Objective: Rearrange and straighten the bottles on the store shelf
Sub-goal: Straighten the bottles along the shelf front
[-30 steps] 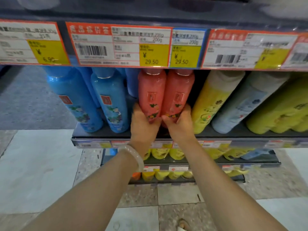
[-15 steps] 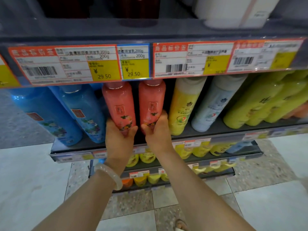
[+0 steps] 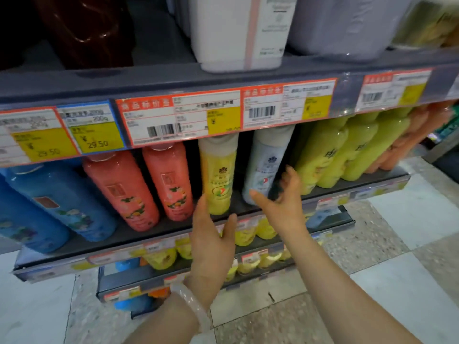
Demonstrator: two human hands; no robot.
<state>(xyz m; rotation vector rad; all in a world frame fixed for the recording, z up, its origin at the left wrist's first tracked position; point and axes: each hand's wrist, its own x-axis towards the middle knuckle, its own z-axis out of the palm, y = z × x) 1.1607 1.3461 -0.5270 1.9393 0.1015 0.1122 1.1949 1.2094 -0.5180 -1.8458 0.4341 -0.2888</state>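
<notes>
A pale bangle [image 3: 191, 302] circles the left wrist; the left hand [image 3: 211, 237], fingers spread wide, reaches below the yellow bottle [image 3: 218, 180]; the right hand [image 3: 283, 197], fingers splayed and empty, hovers beside the white bottle [image 3: 265, 165]; both bottles stand on the shelf [image 3: 139, 240].

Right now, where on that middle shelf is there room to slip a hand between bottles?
Dark gaps flank the yellow bottle: one toward the right pink bottle, one toward the white bottle. The lime-green bottles and the blue bottles stand packed.
</notes>
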